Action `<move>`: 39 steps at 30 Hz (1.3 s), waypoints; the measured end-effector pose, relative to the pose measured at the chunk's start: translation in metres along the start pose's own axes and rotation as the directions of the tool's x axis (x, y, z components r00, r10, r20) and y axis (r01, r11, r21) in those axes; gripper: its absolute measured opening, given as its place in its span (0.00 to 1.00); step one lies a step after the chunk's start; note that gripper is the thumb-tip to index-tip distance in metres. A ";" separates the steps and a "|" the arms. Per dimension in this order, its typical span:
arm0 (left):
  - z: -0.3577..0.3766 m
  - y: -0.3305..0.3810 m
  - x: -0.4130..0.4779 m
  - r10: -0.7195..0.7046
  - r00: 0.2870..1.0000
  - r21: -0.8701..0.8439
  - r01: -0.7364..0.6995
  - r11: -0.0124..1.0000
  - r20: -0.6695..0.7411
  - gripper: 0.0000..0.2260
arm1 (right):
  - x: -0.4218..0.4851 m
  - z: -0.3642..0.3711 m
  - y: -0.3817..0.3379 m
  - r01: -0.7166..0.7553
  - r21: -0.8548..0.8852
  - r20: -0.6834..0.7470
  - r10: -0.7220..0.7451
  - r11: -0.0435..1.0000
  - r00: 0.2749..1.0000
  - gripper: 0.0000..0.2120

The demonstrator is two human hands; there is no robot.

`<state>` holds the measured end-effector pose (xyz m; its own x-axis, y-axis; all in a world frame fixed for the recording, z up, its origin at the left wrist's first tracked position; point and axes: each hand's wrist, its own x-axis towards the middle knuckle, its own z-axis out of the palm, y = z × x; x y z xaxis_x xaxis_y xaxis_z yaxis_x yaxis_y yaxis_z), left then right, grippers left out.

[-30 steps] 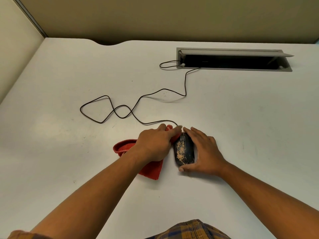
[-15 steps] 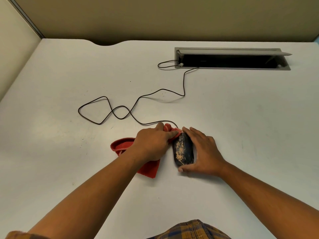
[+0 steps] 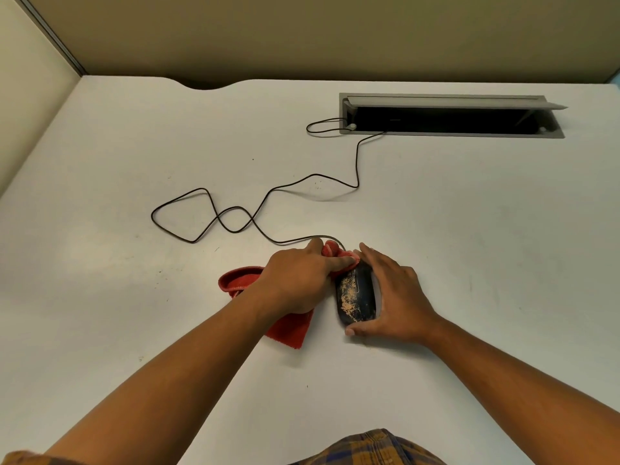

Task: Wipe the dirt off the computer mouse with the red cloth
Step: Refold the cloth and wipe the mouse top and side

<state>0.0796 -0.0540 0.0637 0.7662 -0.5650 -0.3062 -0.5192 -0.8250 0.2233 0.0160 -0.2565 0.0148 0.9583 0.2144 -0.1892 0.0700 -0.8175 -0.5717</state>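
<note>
A black computer mouse (image 3: 356,298) lies on the white desk, its top speckled with tan dirt, mostly on the left half. My right hand (image 3: 394,297) cups its right side and rear, thumb at the back edge. My left hand (image 3: 298,280) grips a red cloth (image 3: 289,327) and presses a bunched part of it against the mouse's front left end. The rest of the cloth spreads flat under and behind my left hand.
The mouse's black cable (image 3: 235,218) loops across the desk to the left and runs back into an open grey cable hatch (image 3: 449,132) at the far right. Beige partition walls close the desk's back and left sides.
My left hand has shifted slightly with the cloth at the mouse's front. The right hand and the mouse stay where they were.
</note>
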 end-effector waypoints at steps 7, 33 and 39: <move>-0.002 0.011 -0.003 0.046 0.999 0.114 -0.047 0.992 0.007 0.22 | 0.001 0.002 0.002 0.014 -0.005 -0.016 -0.014 1.000 1.000 0.65; 0.011 -0.009 -0.015 -0.005 1.000 0.005 0.005 1.000 -0.024 0.19 | 0.000 -0.001 -0.002 -0.005 -0.002 -0.011 0.005 1.000 1.000 0.65; 0.010 -0.008 -0.015 -0.057 0.995 0.027 0.059 0.998 -0.081 0.19 | 0.000 0.000 -0.002 -0.017 -0.005 -0.012 0.017 1.000 1.000 0.66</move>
<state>0.0689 -0.0395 0.0575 0.8226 -0.5144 -0.2422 -0.4829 -0.8570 0.1798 0.0161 -0.2549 0.0162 0.9626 0.1942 -0.1888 0.0554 -0.8235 -0.5646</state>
